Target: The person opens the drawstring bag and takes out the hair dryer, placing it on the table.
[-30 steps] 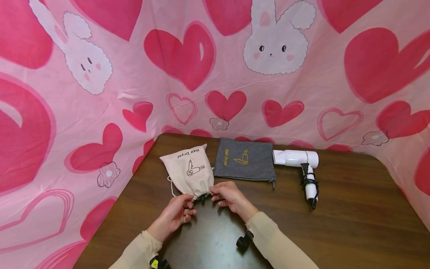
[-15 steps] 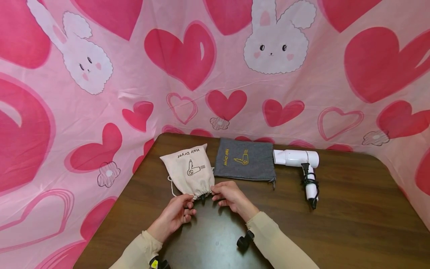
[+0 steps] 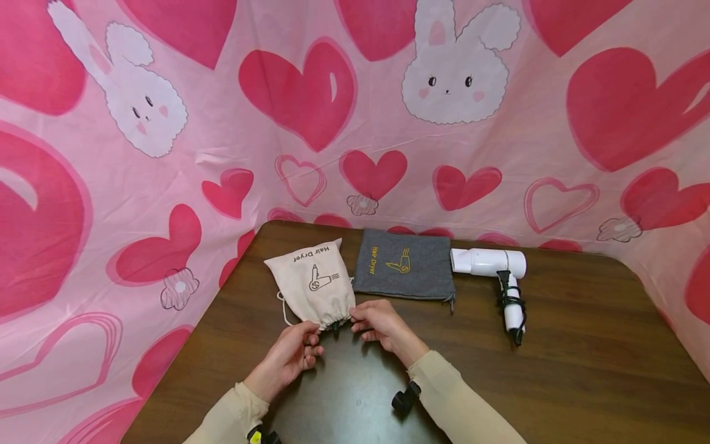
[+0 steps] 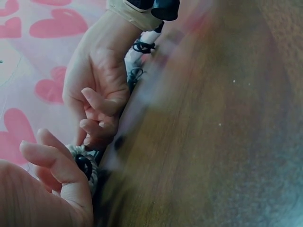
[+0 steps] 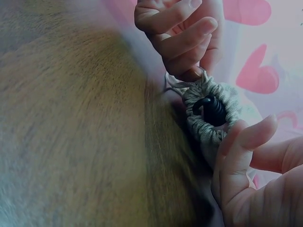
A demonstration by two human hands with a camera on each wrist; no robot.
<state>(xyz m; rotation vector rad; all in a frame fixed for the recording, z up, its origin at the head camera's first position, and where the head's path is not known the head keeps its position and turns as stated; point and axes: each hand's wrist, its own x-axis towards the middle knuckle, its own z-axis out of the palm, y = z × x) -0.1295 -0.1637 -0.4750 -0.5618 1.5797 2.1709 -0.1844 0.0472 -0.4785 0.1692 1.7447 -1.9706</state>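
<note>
A cream drawstring bag (image 3: 316,277) printed "Hair Dryer" lies on the table, its gathered mouth towards me. At the left edge of that mouth, the thumb and finger of my left hand (image 3: 287,353) pinch the cloth. My right hand (image 3: 383,324) pinches the opposite edge, its other fingers loosely bent. The right wrist view shows the puckered opening as a small ring, with a black ribbed cord end (image 5: 215,112) inside. What else the bag holds is hidden. A white drawstring loop (image 3: 283,307) hangs out at the bag's left side.
A grey "Hair Dryer" bag (image 3: 413,265) lies flat just right of the cream one. Beside it rests a white hair dryer (image 3: 488,262), black cord wound round its handle. Pink heart-patterned cloth (image 3: 383,123) hangs behind the brown wooden table (image 3: 582,357).
Both hands keep their hold at the bag's mouth. My right hand and the right edge of the mouth have shifted very slightly to the right.
</note>
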